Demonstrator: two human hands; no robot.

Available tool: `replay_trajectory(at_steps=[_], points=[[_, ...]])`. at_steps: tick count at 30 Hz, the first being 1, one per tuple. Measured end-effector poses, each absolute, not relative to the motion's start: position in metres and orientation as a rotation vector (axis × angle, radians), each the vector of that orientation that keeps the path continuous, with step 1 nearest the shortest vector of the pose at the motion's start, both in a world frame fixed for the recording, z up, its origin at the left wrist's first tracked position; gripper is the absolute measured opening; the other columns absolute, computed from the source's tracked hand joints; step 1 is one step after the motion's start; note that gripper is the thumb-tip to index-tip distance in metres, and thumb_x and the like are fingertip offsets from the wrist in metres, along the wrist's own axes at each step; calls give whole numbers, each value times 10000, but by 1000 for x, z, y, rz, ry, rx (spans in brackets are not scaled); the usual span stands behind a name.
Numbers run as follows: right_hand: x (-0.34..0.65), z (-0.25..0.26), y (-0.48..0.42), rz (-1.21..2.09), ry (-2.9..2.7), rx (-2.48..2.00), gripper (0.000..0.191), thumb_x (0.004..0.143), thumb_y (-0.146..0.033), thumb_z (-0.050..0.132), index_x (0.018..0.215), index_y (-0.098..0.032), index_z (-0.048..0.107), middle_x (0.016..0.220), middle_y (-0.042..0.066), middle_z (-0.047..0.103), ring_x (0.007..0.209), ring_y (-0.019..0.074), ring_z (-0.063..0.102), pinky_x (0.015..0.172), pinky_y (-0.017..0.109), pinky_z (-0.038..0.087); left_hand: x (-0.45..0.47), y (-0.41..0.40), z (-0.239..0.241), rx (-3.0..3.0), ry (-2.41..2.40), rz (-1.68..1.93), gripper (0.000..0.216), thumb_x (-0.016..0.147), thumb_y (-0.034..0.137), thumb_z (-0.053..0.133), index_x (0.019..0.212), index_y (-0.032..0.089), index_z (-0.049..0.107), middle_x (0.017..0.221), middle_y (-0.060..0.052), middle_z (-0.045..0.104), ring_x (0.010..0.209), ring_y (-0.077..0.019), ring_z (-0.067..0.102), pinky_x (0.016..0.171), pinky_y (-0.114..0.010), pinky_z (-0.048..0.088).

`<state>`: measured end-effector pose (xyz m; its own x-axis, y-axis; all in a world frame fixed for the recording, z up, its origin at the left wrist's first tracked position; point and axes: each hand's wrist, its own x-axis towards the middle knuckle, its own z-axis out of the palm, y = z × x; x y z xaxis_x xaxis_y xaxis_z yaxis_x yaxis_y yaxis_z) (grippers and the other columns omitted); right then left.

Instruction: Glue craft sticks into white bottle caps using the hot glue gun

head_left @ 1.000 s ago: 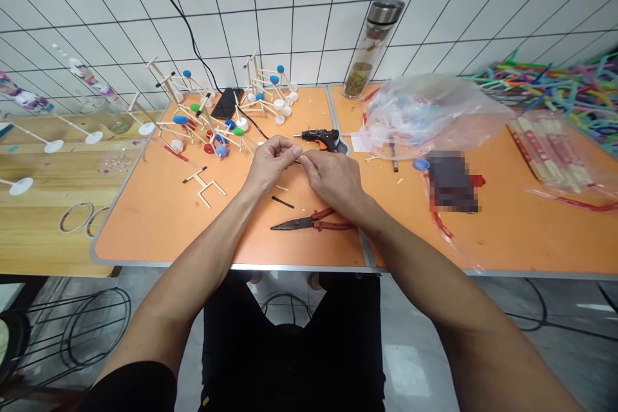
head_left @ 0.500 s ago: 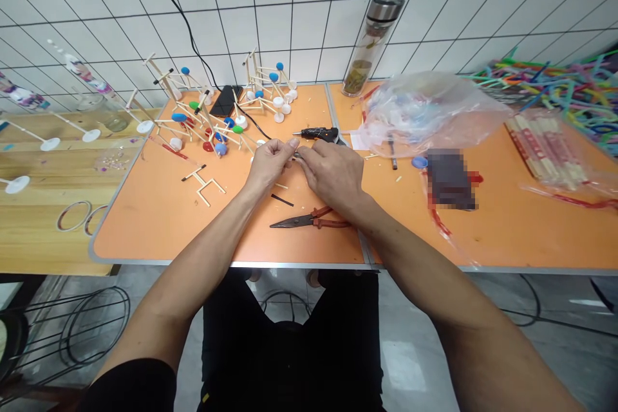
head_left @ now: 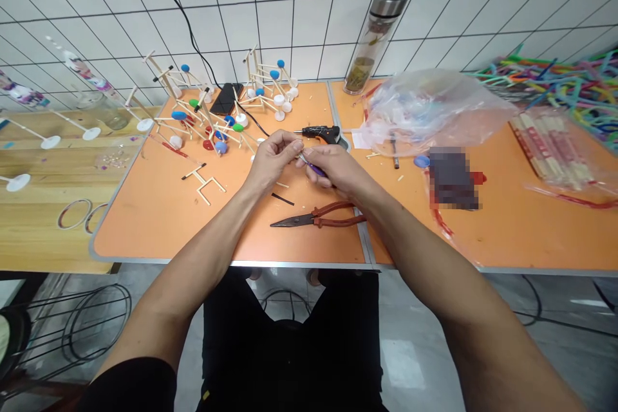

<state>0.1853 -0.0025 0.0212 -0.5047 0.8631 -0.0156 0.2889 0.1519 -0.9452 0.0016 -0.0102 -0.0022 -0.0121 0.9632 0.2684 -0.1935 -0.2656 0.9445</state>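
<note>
Over the middle of the orange table, my two hands meet at the fingertips. A slim purple-handled tool (head_left: 316, 170) lies in the closed fingers of my right hand (head_left: 338, 166), its narrow grey end pointing at my left hand; I cannot tell its kind. My left hand (head_left: 273, 158) is pinched at that end, and whatever sits between its thumb and finger is too small to make out. Below them are a black strip (head_left: 282, 199) and long-nose pliers (head_left: 316, 219) with red handles. A black glue gun (head_left: 322, 134) lies just behind my right hand.
Stick models with coloured bottle caps (head_left: 222, 125) crowd the back left, beside a phone (head_left: 226, 98). A flat stick frame (head_left: 203, 183) lies at left. A glass tea bottle (head_left: 369, 45), a plastic bag (head_left: 429, 112) and packs of sticks (head_left: 550, 148) stand or lie right.
My right hand has turned and shifted slightly, so the purple handle now shows under its fingers. My left hand stays nearly in place. The pliers' handles are less covered.
</note>
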Motion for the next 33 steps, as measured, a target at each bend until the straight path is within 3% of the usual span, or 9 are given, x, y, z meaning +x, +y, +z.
replay_trajectory(at_steps=[2,6,9,12,18,21,25,30,33], points=[[186,20,2,1488,-1794,-1043,605,1070,-799,550,936,-235,725,617,-22,584,487,147,362,546,320,261,1,-12,0,1279,862,1470,595,751,704,1045,982,211,804,794,9,757,696,-119,677,718,-268,535],[183,17,-1,890,-2017,-1140,561,1135,-662,556,815,-230,717,681,19,646,658,183,537,648,326,315,-1,-11,0,1262,980,1498,570,698,650,1086,914,209,798,790,5,764,696,-121,654,678,-255,501],[181,16,-8,471,-2176,-1282,390,1163,-456,549,992,-244,828,930,52,806,858,237,668,697,343,327,0,-10,-2,1225,1126,1477,529,738,628,1066,824,204,762,714,6,730,611,-105,552,590,-246,419],[180,15,-13,100,-2294,-1333,339,1169,-403,554,1192,-252,858,1153,95,846,996,278,707,724,366,323,2,-12,-1,1159,1251,1399,564,808,665,1012,740,202,696,644,10,678,545,-91,483,536,-247,356],[177,11,-17,-362,-2468,-1212,447,1203,-231,398,1189,-213,845,1056,139,823,992,291,695,790,424,302,4,-14,1,949,1344,1229,719,844,832,899,645,219,580,520,33,536,430,-76,391,451,-258,235],[176,15,-20,-285,-2466,-1262,424,1206,-274,415,1202,-193,831,1060,154,828,975,293,698,781,413,305,4,-12,-1,959,1270,1281,705,814,818,933,671,209,609,553,29,569,458,-70,425,467,-241,266],[177,21,-19,127,-2346,-1422,415,1208,-408,469,1164,-204,828,1093,139,851,944,285,714,739,369,329,4,-10,-5,1064,1117,1412,641,762,731,1016,734,199,660,643,20,655,541,-70,481,534,-223,360],[182,20,-3,1221,-1970,-1169,562,1183,-647,487,951,-212,757,675,24,689,561,175,534,614,314,367,2,-7,-8,1119,1003,1448,513,773,602,1063,835,202,748,705,27,706,634,-88,602,632,-217,473],[185,18,3,1410,-1782,-1073,628,1079,-821,606,957,-220,743,631,-22,628,482,135,431,544,298,338,-2,-4,-6,953,912,1458,407,810,501,1064,944,212,811,780,27,756,652,-79,657,672,-206,545]])
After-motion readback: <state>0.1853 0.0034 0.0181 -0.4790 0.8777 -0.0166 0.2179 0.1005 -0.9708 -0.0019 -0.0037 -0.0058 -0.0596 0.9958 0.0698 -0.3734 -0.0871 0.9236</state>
